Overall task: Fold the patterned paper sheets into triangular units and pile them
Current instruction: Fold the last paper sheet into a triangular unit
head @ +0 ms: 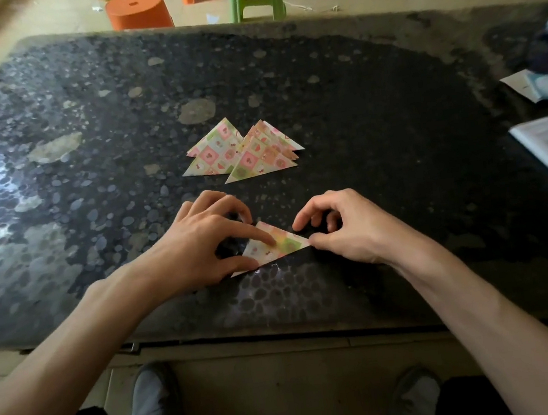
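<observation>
Pressing one folded triangle (286,245) flat near the table's (397,157) front edge: left hand (198,247) index pushes down, right hand (354,228) pinches its tip. Two overlapping piles of triangles (245,152) sit behind, layers uncountable.
</observation>
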`<state>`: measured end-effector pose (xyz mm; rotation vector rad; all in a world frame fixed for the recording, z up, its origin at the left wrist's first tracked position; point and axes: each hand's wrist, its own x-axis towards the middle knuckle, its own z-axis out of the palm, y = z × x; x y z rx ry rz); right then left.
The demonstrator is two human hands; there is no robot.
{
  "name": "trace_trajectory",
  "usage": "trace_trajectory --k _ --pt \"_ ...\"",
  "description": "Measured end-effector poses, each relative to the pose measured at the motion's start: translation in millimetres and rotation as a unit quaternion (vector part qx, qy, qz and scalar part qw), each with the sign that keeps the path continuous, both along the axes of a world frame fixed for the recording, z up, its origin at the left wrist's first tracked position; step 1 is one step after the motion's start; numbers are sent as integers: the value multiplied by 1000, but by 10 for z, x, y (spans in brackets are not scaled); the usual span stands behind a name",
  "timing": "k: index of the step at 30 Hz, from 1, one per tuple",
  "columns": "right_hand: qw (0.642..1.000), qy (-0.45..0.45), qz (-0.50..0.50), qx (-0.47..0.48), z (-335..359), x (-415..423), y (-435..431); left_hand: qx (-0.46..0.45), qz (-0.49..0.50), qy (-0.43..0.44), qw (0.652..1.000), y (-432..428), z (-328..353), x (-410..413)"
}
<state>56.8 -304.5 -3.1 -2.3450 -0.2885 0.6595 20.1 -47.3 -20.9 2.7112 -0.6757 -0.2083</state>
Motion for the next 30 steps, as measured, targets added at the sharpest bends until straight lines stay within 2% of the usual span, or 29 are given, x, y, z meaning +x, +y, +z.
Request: trace_trajectory --k 6,17,22,24,27,30 --pt "1000 -26 11 -1 -23 -46 17 31 -6 -79 996 -97 25 -76" --pt "991 -98 70 -49 1 -115 20 66 -55 -152 985 -161 67 -202" --pt "989 -124 74 -16 -35 -137 32 41 -39 -176 983 -217 38 -231" --pt "983 -165 85 12 -45 -152 54 21 -17 -206 978 -224 56 -241" --pt "961 -256 81 63 -69 -176 104 -33 17 -251 967 -247 124 -239" --pt "950 -295 28 101 -78 -178 135 -113 70 -220 966 -249 188 -188"
